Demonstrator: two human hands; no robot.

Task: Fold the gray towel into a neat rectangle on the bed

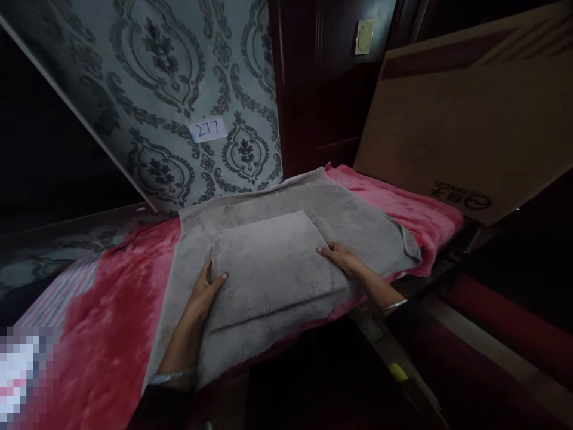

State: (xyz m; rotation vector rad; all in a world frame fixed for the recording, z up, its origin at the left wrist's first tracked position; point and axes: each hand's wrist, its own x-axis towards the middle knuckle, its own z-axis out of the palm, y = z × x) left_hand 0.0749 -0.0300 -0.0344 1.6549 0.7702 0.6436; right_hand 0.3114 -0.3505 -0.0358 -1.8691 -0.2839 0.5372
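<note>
Grey-blue damask wallpaper at the back, bounded at left by a pale slanting edge with darkness beyond. Large cardboard box at right, cut off by the frame, with a round logo and printed characters upside down, too dim to read. Red-pink blanket below, visible at both ends of a spread grey cloth. Dark red wooden panel between wallpaper and box. Folded grey cloth lying flat, mid-frame, on the spread one; impossible to tell whether joined to it. Pixelated patch at lower left, with unreadable contents. Striped cloth just above. Left hand at the folded cloth's left edge, with thumb and forefinger parted; right hand at its right edge, with thumb and forefinger close together. Impossible to tell whether pinching cloth, with other fingers mostly hidden. White paper label on the wallpaper, handwritten in blue: "277". Pale switch plate on the far wall, without readable marks.
</note>
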